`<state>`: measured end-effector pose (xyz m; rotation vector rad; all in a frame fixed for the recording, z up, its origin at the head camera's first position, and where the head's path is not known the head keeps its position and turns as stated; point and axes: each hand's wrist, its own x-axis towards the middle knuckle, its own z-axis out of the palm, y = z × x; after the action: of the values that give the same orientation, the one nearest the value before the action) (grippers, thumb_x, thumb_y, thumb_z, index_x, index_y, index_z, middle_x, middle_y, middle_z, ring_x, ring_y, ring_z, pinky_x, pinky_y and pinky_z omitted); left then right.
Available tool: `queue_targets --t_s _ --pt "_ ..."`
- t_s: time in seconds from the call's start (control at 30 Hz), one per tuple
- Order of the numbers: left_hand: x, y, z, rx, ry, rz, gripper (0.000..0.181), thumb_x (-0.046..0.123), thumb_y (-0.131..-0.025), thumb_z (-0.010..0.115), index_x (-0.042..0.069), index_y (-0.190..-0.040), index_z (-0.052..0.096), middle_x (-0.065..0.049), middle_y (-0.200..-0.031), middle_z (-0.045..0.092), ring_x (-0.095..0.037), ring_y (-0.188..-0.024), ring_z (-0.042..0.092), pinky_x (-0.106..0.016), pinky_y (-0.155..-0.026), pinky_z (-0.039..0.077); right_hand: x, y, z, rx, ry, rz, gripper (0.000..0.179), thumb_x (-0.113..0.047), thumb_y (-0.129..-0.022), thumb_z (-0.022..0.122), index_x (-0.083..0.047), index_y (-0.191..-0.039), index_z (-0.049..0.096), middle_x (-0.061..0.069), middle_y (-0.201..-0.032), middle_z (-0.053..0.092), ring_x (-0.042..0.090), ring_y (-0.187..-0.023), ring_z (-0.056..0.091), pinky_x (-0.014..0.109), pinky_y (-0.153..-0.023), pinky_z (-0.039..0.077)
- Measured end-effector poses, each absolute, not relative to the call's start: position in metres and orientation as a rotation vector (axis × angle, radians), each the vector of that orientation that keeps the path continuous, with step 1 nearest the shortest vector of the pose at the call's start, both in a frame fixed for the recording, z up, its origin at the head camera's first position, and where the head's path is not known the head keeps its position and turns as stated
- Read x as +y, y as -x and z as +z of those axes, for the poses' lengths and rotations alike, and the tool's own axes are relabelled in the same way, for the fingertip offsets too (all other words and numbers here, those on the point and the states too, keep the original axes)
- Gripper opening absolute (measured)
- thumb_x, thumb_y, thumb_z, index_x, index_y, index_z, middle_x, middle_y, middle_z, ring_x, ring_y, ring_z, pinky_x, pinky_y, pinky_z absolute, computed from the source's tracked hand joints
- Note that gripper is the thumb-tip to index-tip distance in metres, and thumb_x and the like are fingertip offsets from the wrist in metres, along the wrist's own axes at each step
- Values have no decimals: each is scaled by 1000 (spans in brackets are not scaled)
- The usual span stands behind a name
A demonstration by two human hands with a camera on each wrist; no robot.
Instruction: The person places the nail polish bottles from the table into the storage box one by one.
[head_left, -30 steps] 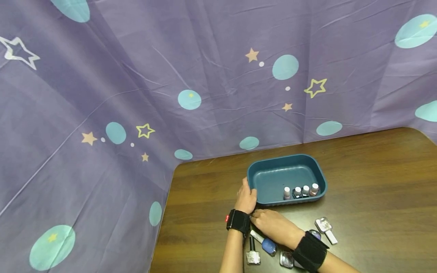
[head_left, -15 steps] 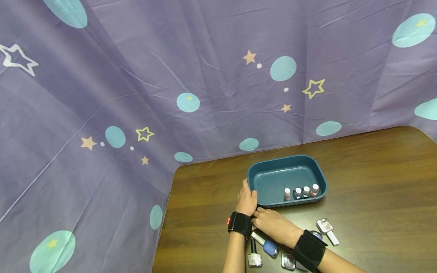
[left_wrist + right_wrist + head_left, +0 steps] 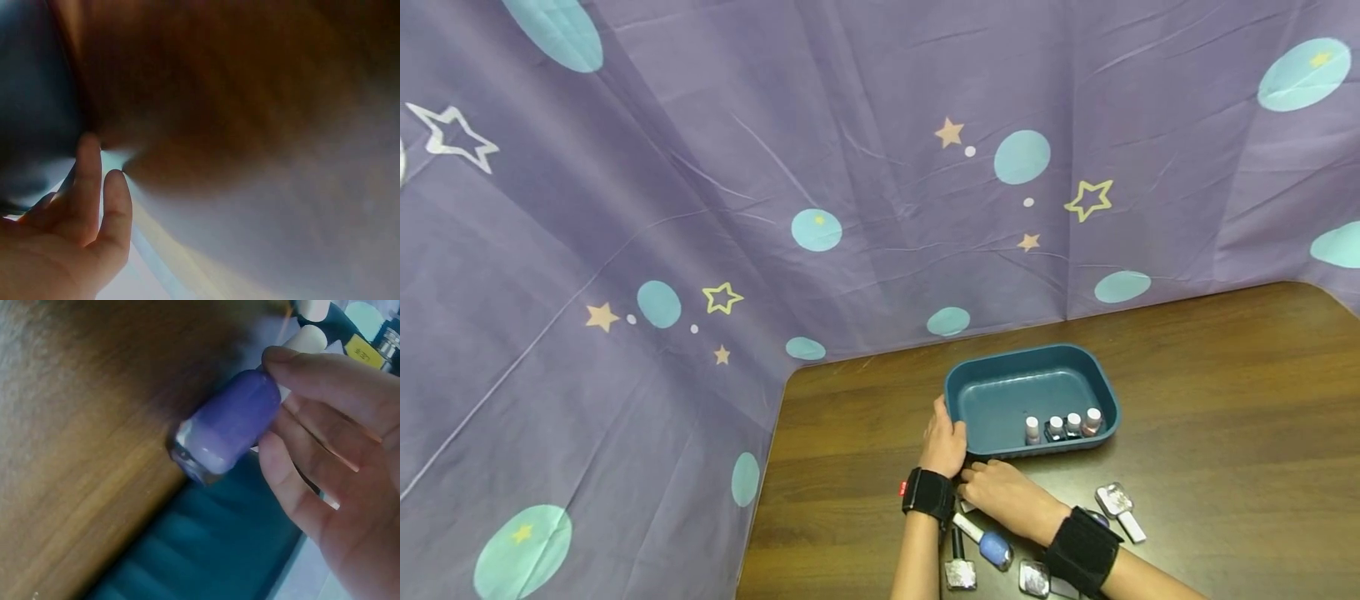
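My right hand [image 3: 1011,497] is low over the table just in front of the tray. It pinches a purple nail polish bottle [image 3: 231,422] by its white cap, the bottle's base tilted down toward the wood; the head view mostly hides it under the hand. With relaxed fingers, my left hand [image 3: 943,442] rests against the left end of the teal tray [image 3: 1030,358]. Fingertips meet the dark tray wall [image 3: 37,106] in the left wrist view. Several small white-capped nail polish bottles [image 3: 1072,425] stand along the tray's front side.
Near my forearms lie a blue bottle [image 3: 996,550] with a white cap, a silver bottle [image 3: 960,573] with a black cap and a square silver one [image 3: 1034,577]. Another silver bottle [image 3: 1114,498] lies farther right. A purple patterned curtain [image 3: 880,167] borders the table [image 3: 1217,417].
My right hand stays at the tray's front left corner, its fingers barely shifting; a white end now shows a little more beneath it. The left hand stays against the tray.
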<state>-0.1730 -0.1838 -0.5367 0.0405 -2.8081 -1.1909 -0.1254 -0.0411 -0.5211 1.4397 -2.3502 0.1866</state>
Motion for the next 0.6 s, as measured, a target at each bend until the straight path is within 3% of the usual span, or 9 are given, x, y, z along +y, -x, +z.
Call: queue_targets --t_s 0.27,0.6 --pt "-182 171 -537 -2822 -39 -1177 52 9 -96 44 -1 -146 36 -24 -139 54 -41 -126 52 -56 -104 39 -36 122 -512 -2349 -1442 293 8 -15 -78 75 -21 -81 70 -8 -83 64 8 -71 59 26 -56 46" --pt "-181 171 -531 -2837 -53 -1192 52 8 -96 43 -1 -146 35 -23 -140 53 -39 -127 52 -54 -102 42 -22 118 -481 -2446 -1391 539 20 0 -69 77 -14 -80 68 -7 -77 63 7 -65 59 23 -54 47"
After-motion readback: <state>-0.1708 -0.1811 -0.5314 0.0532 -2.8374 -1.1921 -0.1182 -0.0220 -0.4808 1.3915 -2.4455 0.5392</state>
